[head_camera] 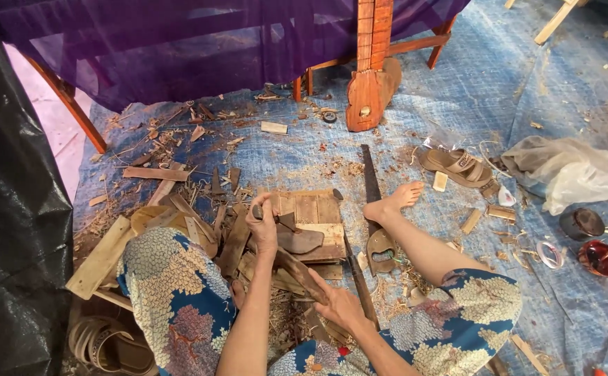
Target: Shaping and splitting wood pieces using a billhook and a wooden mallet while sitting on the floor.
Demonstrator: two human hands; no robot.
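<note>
Holding wood piece (297, 240) in both hands; bowl (598, 257) holds dark red liquid.

At the top of the frame you see a translucent purple cloth (199, 49) draped over orange-brown wooden legs (67, 104). Under you lies a blue woven plastic tarp (526, 90). Your trousers (171, 292) carry a scale-like pattern of cream, blue and dull pink. At right sits a tan strapped sandal (457, 166).

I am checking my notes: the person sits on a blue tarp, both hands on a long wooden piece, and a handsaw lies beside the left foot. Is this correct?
Not quite. In the head view the handsaw lies beside the right foot, not the left. The rest holds: blue tarp, left hand and right hand on the long wooden piece.
</note>
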